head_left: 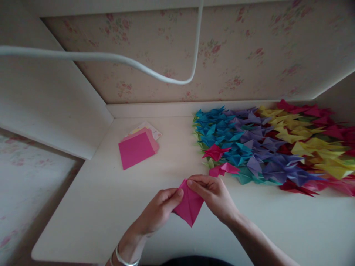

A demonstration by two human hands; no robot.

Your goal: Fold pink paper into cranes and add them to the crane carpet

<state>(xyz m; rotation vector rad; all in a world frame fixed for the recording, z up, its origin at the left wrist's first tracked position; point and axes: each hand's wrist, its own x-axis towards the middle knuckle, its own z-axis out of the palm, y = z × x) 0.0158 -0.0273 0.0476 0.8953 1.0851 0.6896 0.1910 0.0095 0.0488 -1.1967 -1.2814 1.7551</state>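
Note:
A pink, partly folded sheet of paper [190,205] is pinched between both my hands over the white desk [97,199]; its lower point hangs toward me. My left hand [162,208] grips its left edge with thumb and fingers closed. My right hand [212,194] holds the top right edge, fingers curled over the fold. Two finished pink origami pieces [219,160] lie just beyond my right hand.
A stack of square pink paper sheets [137,147] sits at the back left of the desk. A large heap of folded origami [277,147] in blue, purple, yellow, red and green covers the right back. A white cable [111,57] hangs across the floral wall.

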